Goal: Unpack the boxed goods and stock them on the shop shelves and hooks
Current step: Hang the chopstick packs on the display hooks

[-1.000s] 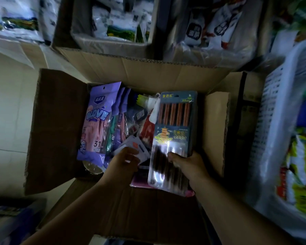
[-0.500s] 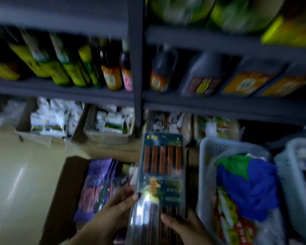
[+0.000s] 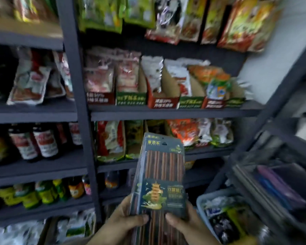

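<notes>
I hold a pack of chopsticks (image 3: 162,175) upright in front of the dark shop shelves (image 3: 166,113), gripping its lower end with both hands. My left hand (image 3: 121,221) curls around the pack's left edge with the thumb pressed across the clear front, and my right hand (image 3: 187,221) curls around the right edge, its thumb lying on the front as well. The pack has a dark card with a pagoda picture and a row of brown sticks showing above it; a second pack seems to sit behind the first, its top edge peeking out. Behind it, the shelves carry bagged snacks (image 3: 177,80) standing in open cardboard display boxes, and bottles with red and white labels (image 3: 42,142) stand on a shelf to the left, with yellow-capped bottles (image 3: 42,193) one level below. A pale plastic basket (image 3: 203,197) full of packets sits low on the right, just beside my right hand. The picture is blurred throughout.
</notes>
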Action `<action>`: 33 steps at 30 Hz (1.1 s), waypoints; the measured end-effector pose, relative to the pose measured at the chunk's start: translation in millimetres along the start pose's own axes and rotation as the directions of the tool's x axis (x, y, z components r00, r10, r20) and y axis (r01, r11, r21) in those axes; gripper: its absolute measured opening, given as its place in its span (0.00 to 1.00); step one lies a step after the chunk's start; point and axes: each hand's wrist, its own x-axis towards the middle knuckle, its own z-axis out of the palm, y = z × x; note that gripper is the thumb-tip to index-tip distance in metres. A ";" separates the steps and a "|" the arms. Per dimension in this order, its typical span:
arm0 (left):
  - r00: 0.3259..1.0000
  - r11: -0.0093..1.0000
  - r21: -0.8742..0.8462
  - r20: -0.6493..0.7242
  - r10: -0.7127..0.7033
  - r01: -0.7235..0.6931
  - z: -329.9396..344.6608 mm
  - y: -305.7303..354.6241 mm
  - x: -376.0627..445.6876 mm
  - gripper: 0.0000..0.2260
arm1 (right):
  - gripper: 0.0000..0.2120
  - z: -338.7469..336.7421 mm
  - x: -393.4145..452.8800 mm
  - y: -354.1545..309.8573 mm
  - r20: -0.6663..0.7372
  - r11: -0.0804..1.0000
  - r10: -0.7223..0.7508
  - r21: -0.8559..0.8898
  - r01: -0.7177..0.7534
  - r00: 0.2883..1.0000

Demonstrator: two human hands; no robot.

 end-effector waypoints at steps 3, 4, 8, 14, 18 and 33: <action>0.990 0.992 0.051 0.093 0.107 -0.112 18.1 20.7 -1.9 0.46 | 0.49 -10.1 -6.8 -53.8 -0.187 0.989 -0.110 -0.122 0.088 0.976; 0.987 0.988 0.095 0.111 0.113 -0.124 24.7 28.3 -4.7 0.44 | 0.47 -8.6 -6.8 -72.6 -0.283 0.978 -0.161 -0.176 0.114 0.946; 0.977 0.969 0.182 0.169 0.134 -0.164 42.1 57.1 -20.0 0.43 | 0.26 -5.4 -6.6 -134.1 -0.449 0.909 -0.403 -0.297 0.292 0.797; 0.941 0.922 0.282 0.285 0.182 -0.264 62.1 87.2 -32.0 0.39 | 0.09 -10.1 -34.0 -195.9 -0.514 0.922 -0.387 -0.189 0.339 0.766; 0.914 0.910 0.273 0.350 0.207 -0.311 79.8 102.8 -36.5 0.34 | 0.07 -16.4 -69.2 -218.1 -0.432 0.937 -0.344 -0.103 0.334 0.834; 0.781 0.873 0.153 0.535 0.321 -0.464 272.9 171.5 -7.1 0.25 | 0.04 -95.8 -248.5 -356.4 -0.635 0.737 -0.625 -0.288 0.612 0.455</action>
